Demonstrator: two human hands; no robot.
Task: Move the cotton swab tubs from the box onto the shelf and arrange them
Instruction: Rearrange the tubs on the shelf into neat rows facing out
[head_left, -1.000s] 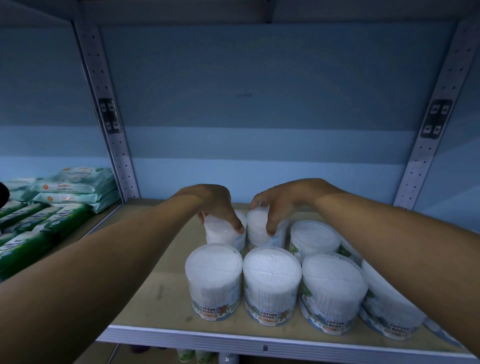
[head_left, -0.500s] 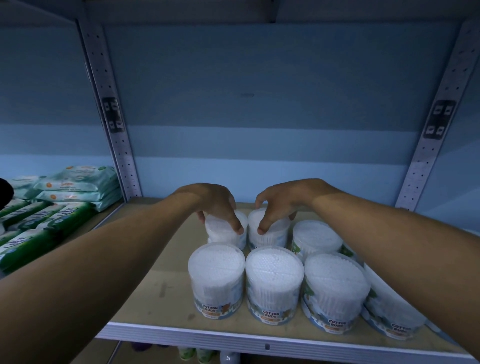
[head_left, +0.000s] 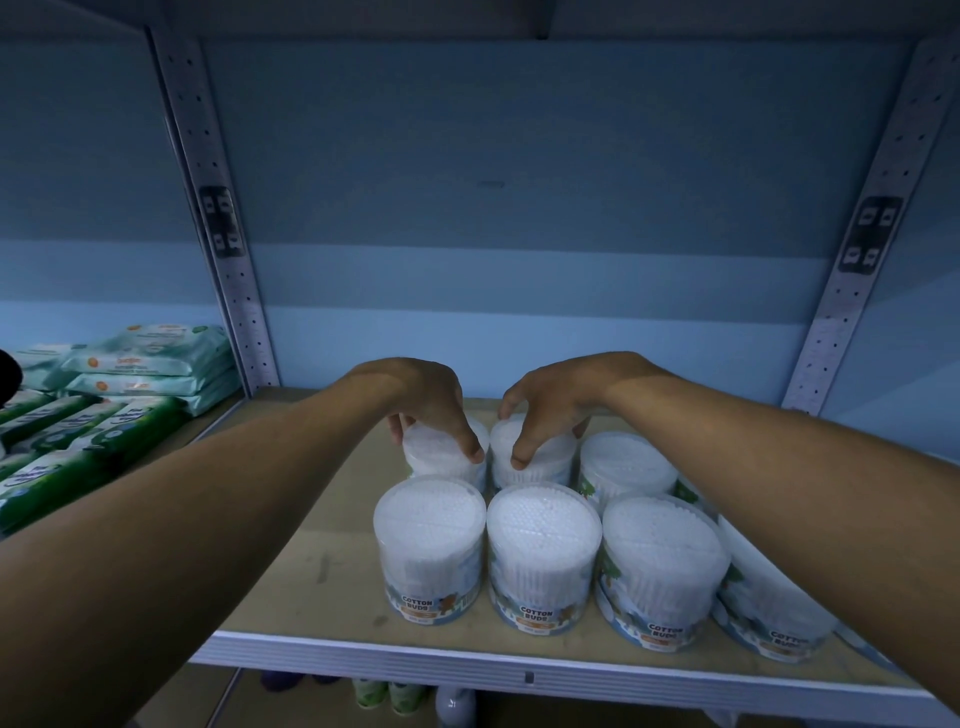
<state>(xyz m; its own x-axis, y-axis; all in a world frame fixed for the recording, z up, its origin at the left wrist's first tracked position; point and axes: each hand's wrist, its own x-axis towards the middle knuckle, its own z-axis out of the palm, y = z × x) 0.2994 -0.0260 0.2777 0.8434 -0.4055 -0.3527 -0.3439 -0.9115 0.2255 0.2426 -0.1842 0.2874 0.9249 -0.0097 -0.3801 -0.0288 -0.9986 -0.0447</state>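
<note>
1. Since the earlier frames, little is changed: the left hand (head_left: 426, 410) is kept curled over the back-left cotton swab tub (head_left: 441, 457), just left of the front-centre tub (head_left: 543, 566).
2. The right hand (head_left: 550, 405) is likewise kept clamped on the back-centre tub (head_left: 535, 457), directly behind that landmark; final nudging into line is judged underway.
3. The wooden shelf (head_left: 332, 561) is seen under dim blue light, with wet-wipe packs (head_left: 150, 364) stacked far left.
</note>
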